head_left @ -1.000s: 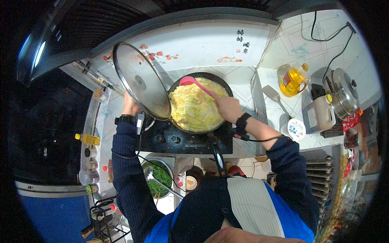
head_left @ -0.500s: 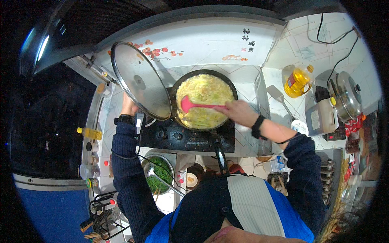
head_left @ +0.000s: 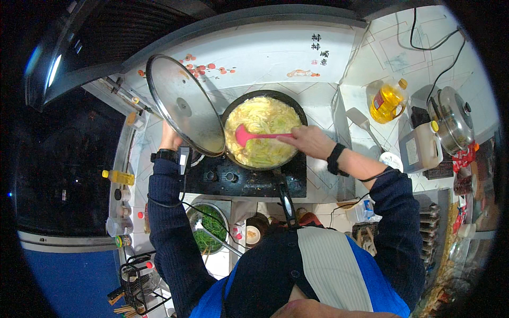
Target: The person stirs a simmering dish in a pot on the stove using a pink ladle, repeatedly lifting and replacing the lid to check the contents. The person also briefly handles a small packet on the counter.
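My left hand (head_left: 169, 137) is closed behind a tilted glass pot lid (head_left: 185, 95) with a metal rim, holding it up at the left of the pan; the lid hides most of the fingers. My right hand (head_left: 309, 142) grips the handle of a pink ladle (head_left: 246, 135). The ladle's head rests in a dark wok-like pan (head_left: 303, 109) filled with pale yellow-green shredded vegetable (head_left: 268, 117) in some liquid. Under the pan is a black gas stove (head_left: 244, 180), and the pan's long handle (head_left: 286, 199) points toward my body.
A metal bowl of chopped greens (head_left: 211, 228) with a metal spoon stands at lower left. To the right are a white-headed spatula (head_left: 358, 117), an oil bottle (head_left: 387, 103), a jug (head_left: 419, 150) and a steel pot (head_left: 450, 122). A cable hangs by my left forearm.
The ladle and my right hand have shifted only slightly in the pan. The lid stays raised in about the same place, and the whole view has moved a little.
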